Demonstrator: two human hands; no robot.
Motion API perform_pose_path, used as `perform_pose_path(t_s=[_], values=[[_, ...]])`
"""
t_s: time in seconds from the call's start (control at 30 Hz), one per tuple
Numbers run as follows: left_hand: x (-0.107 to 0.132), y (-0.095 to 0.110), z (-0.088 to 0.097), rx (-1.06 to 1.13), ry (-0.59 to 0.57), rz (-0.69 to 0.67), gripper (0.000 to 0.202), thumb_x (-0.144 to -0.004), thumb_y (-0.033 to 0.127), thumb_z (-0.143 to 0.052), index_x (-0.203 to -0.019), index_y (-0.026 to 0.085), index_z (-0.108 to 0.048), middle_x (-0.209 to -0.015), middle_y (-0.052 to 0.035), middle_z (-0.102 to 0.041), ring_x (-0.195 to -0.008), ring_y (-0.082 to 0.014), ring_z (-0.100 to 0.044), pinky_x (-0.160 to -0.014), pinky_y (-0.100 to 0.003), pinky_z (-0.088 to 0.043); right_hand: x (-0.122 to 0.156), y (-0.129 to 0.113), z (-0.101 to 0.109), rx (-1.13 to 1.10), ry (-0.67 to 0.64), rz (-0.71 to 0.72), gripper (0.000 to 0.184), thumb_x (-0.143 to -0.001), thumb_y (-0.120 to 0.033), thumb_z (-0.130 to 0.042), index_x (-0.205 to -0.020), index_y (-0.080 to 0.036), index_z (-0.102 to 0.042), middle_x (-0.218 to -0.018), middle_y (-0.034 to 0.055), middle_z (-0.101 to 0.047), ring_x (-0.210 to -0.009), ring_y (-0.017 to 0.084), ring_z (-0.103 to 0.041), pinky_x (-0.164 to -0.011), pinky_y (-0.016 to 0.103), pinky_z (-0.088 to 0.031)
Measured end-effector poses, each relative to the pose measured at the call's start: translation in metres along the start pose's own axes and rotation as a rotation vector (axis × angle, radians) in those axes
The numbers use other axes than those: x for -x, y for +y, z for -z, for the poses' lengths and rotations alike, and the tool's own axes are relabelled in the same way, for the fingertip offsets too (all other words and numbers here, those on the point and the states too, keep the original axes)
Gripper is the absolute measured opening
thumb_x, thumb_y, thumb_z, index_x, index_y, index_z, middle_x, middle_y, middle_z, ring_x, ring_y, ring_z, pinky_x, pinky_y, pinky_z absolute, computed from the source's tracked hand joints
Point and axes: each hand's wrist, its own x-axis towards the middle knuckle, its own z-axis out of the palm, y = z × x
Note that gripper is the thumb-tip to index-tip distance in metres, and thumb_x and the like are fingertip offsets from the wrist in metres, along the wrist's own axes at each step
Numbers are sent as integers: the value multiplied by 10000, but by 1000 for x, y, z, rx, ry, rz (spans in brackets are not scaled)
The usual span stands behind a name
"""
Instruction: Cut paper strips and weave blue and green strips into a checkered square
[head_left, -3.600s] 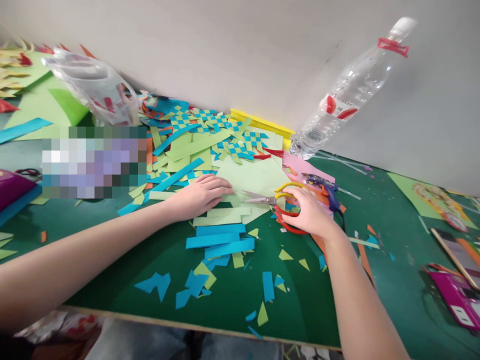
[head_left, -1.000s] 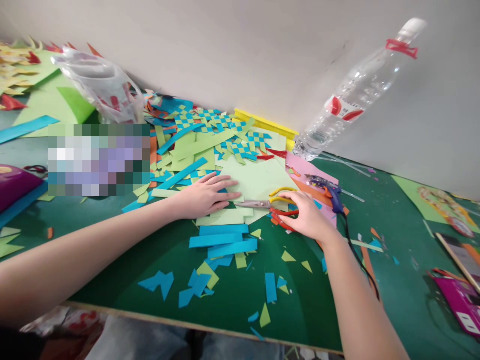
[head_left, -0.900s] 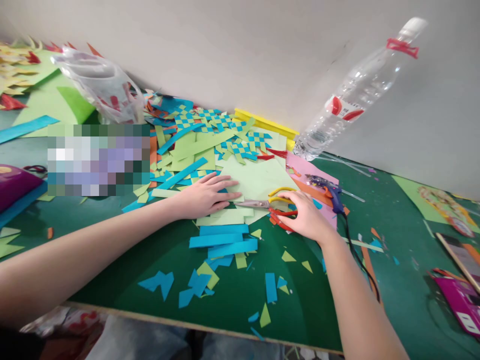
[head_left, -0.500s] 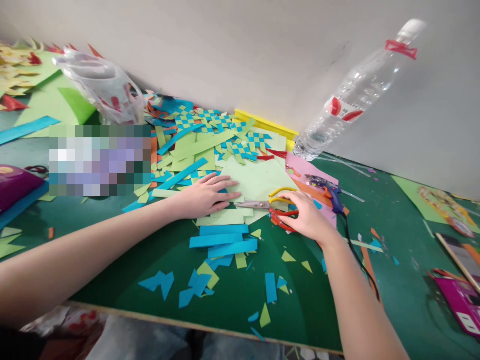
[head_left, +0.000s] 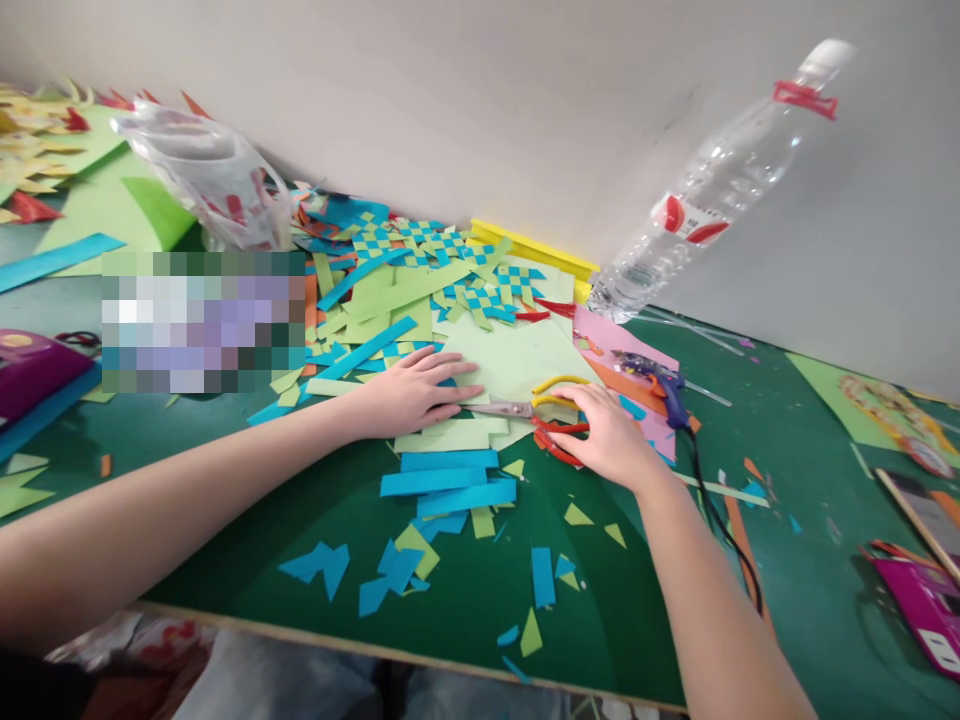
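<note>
My right hand (head_left: 606,430) grips a pair of scissors (head_left: 517,408) with one yellow and one red handle. The blades point left, over pale green paper (head_left: 525,355), and their tips reach close to the fingers of my left hand (head_left: 420,392). That hand lies flat with fingers stretched out, pressing on paper. Light green strips (head_left: 457,436) lie just below the blades. Several blue paper strips (head_left: 450,482) are stacked nearer to me. Behind are woven blue-and-green checked pieces (head_left: 480,298).
A clear plastic bottle (head_left: 705,200) leans at the wall. A blue glue gun (head_left: 670,395) with its cord rests on pink paper at right. A bag-lined cup (head_left: 210,180) stands at back left. Paper scraps (head_left: 390,570) dot the green table (head_left: 247,540).
My right hand and the scissors have shifted slightly to the left, the blades moving nearer my left fingers. My left hand stays in place.
</note>
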Motion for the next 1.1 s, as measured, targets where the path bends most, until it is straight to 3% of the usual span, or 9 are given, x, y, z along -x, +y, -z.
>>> perform_pose_path(t_s=[0.33,0.47,0.63,0.8,0.97,1.1], values=[[0,3,3,-28,-17,14,419,-998,364,-349,-1403,325,-451,-1510,-12,-392,-1406,-245,-304,-1173,-479,-206,1,3,1,-11,-10,1,391,-802,-409,-642,-1165,-301,-541,-1236,53,-595,-1213,289,-512,-1008,502,-428],[-1,9,5,9,26,44,395,-993,294,-353,-1354,296,-513,-1471,-28,-450,-1389,-251,-333,-1164,-512,-209,0,3,2,-1,-10,-14,387,-804,-418,-636,-1162,-308,-541,-1211,47,-599,-1185,287,-519,-980,493,-435],[-4,14,4,121,106,123,413,-987,232,-350,-1382,227,-470,-1424,-85,-493,-1356,-252,-382,-1149,-536,-243,0,5,2,-4,-11,-18,393,-806,-420,-631,-1172,-310,-541,-1185,57,-601,-1177,302,-513,-971,508,-430],[-4,8,13,147,162,43,381,-990,240,-376,-1348,212,-503,-1386,-94,-522,-1334,-239,-398,-1107,-458,-348,0,6,2,8,-35,-48,400,-805,-444,-623,-1170,-304,-537,-1179,66,-594,-1182,315,-497,-942,510,-442],[1,-7,23,96,54,-99,388,-988,199,-364,-1324,281,-540,-1413,-52,-509,-1373,-241,-356,-1127,-456,-316,1,6,3,23,-45,-56,417,-801,-461,-611,-1176,-300,-529,-1173,80,-593,-1178,335,-492,-887,508,-465],[2,-12,21,71,-50,-130,473,-969,126,-336,-1357,340,-500,-1464,-11,-456,-1409,-226,-310,-1151,-455,-269,1,5,3,30,-42,-53,436,-792,-458,-620,-1184,-297,-520,-1172,81,-594,-1185,343,-480,-888,511,-463]])
